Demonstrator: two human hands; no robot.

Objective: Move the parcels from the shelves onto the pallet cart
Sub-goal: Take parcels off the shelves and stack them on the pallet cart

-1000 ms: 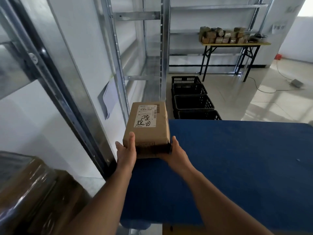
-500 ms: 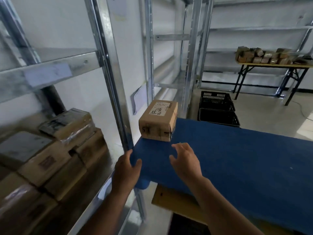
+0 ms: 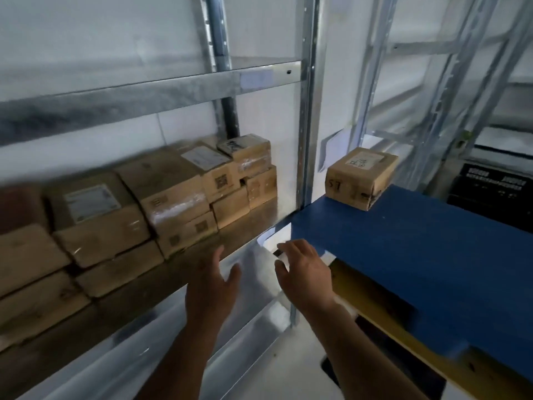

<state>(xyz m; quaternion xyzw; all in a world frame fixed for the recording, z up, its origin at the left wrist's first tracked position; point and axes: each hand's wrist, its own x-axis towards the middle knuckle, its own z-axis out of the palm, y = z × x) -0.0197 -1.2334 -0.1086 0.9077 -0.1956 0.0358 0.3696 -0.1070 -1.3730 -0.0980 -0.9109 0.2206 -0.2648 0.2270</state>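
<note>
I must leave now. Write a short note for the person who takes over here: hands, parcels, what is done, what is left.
Left hand: open, holds nothing, in front of the shelf.
Right hand: open, holds nothing, near the corner of the pallet cart.
Done: one parcel sits on the cart's blue top, at its far left corner.
Left: the stacked parcels on the shelf are not yet moved. Take the next one from there.

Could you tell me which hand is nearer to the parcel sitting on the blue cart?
The right hand. It hovers open below the parcel, near the blue cart deck's near corner. The left hand is farther left, open, in front of the shelf.
</note>
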